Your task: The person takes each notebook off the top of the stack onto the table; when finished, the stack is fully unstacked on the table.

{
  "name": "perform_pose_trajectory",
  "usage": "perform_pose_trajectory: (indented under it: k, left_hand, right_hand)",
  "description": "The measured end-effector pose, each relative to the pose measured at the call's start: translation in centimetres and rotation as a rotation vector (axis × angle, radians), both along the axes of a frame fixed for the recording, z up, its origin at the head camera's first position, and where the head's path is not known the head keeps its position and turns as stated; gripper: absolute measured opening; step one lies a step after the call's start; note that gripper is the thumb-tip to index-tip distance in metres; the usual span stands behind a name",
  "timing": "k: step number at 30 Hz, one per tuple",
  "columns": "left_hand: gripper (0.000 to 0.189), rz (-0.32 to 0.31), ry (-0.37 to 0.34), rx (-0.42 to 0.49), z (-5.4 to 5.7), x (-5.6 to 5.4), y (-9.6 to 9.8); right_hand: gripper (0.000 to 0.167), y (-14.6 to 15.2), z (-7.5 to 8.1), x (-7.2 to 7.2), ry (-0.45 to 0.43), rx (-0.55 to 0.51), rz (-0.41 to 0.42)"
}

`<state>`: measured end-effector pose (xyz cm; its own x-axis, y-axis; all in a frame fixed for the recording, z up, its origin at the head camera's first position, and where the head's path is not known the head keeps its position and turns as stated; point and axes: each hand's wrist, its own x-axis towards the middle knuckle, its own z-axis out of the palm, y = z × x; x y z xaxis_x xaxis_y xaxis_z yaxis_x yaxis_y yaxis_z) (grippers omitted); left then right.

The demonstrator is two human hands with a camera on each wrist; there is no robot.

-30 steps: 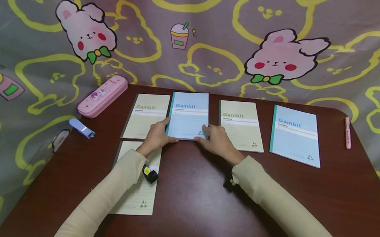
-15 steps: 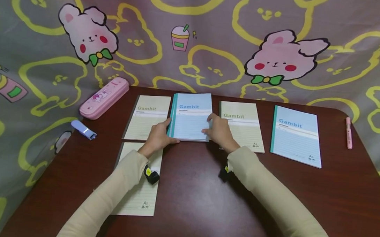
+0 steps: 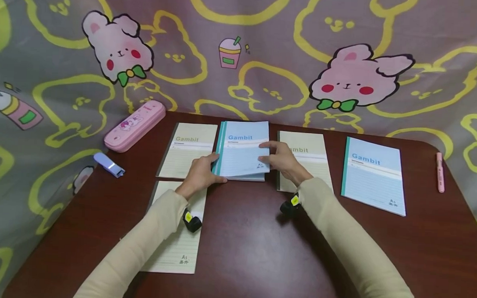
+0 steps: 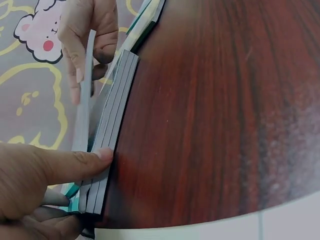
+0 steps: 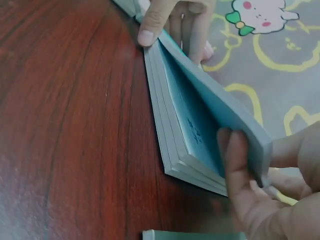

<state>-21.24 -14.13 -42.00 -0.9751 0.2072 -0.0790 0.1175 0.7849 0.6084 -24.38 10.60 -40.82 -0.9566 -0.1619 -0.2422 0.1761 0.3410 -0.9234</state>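
Observation:
A stack of notebooks stands near the back of the table, and on top is a blue Gambit notebook. My right hand pinches the right edge of this top notebook, tilting it up. In the right wrist view a wedge-shaped gap shows under the lifted notebook, with another blue cover below. My left hand holds the stack at its near left corner. The left wrist view shows its thumb on the page edges of the stack and its fingers at the spine side.
Beige notebooks lie left of the stack, nearer the front and to the right. Another blue notebook lies farther right, beside a pink pen. A pink pencil case and a blue stapler-like object sit at left.
My right hand has shifted from the stack's lower right corner up along its right edge and raised the top blue notebook's right side. My left hand stays at the corner.

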Motion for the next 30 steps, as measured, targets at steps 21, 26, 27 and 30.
perform_pose_trajectory:
  k: [21,26,27,30]
  left_hand:
    - [0.089,-0.022,-0.016,0.031,0.1,-0.2,0.0]
    - [0.088,-0.025,-0.008,0.041,0.1,-0.1,-0.3]
    - [0.088,-0.026,-0.010,0.043,0.0,-0.1,-0.3]
    - [0.088,-0.022,-0.021,0.049,-0.1,0.0,-0.5]
  right_hand:
    - [0.044,6.0,3.2,13.1,0.051,-0.143,-0.026]
    - [0.046,7.0,3.3,16.9,0.079,-0.103,0.019]
    - [0.047,7.0,3.2,17.5,0.079,-0.105,0.027]
    - [0.048,6.8,2.9,18.8,0.062,-0.114,0.045]
